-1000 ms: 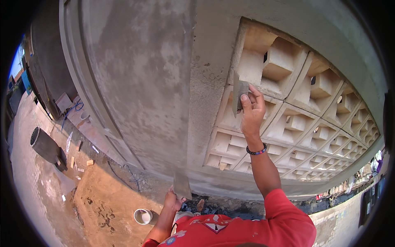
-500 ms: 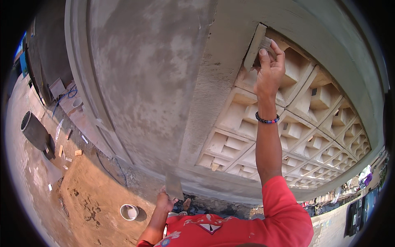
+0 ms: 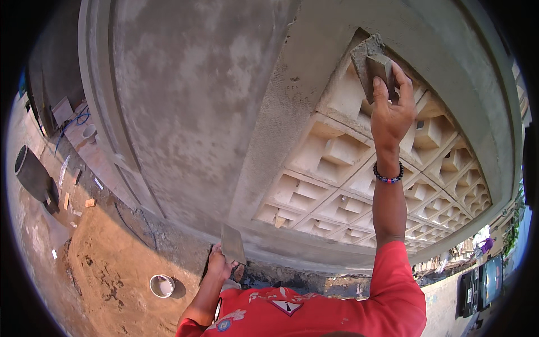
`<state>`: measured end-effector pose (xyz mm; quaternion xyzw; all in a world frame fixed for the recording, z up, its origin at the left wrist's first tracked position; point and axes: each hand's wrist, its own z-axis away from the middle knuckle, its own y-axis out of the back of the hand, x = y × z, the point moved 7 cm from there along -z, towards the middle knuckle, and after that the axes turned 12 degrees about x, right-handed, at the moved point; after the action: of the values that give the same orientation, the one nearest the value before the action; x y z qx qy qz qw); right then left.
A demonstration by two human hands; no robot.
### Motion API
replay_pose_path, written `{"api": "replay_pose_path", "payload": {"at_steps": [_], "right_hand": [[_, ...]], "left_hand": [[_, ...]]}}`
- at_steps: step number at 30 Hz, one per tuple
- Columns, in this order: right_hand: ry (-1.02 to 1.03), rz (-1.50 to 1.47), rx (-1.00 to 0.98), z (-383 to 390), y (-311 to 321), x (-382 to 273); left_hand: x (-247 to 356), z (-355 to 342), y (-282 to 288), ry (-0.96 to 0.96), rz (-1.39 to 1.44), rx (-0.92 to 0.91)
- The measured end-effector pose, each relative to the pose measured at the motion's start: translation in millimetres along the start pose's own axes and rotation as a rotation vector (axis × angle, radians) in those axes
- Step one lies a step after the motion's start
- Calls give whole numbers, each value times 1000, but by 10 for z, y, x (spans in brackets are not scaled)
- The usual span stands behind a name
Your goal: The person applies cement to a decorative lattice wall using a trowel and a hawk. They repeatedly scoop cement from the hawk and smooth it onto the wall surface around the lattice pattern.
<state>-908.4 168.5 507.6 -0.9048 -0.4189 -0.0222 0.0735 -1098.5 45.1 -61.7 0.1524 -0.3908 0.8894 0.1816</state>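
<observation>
My right hand (image 3: 394, 109) is raised to the top corner of a pale breeze-block screen (image 3: 331, 150). Its fingers grip the block-like handle of a small plastering float (image 3: 380, 68), whose face carries wet grey mortar. The float is tilted, close to the plastered edge of the opening; whether it touches is unclear. Low down, near the foot of the wall, my left hand (image 3: 219, 265) is closed on a flat, rectangular grey trowel (image 3: 232, 244). The grip on its handle is partly hidden. Smooth grey plaster covers the wall (image 3: 185, 112) around the screen.
A white bucket (image 3: 162, 286) stands on the sand heap (image 3: 106, 264) at lower left. Further left are a dark drum (image 3: 35, 173), brick pieces and a blue hose (image 3: 82, 116). A raised moulding (image 3: 120, 112) runs down the wall. A dark vehicle (image 3: 477, 286) is at lower right.
My right hand has drawn the float off the opening's left edge, moving right and turning it so its mortar shows. The left hand keeps its trowel low; the whole view has shifted slightly.
</observation>
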Motion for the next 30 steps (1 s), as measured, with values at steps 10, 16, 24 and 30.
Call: {"api": "replay_pose_path", "payload": {"at_steps": [10, 16, 24, 30], "right_hand": [[375, 26, -437, 800, -690, -450], [398, 75, -114, -68, -360, -371], [243, -62, -386, 728, -589, -475], [-733, -665, 92, 602, -156, 249]], "left_hand": [[-125, -98, -20, -9, -18, -161], [2, -112, 61, -10, 25, -27], [16, 30, 77, 22, 4, 62], [90, -52, 177, -20, -30, -6]]}}
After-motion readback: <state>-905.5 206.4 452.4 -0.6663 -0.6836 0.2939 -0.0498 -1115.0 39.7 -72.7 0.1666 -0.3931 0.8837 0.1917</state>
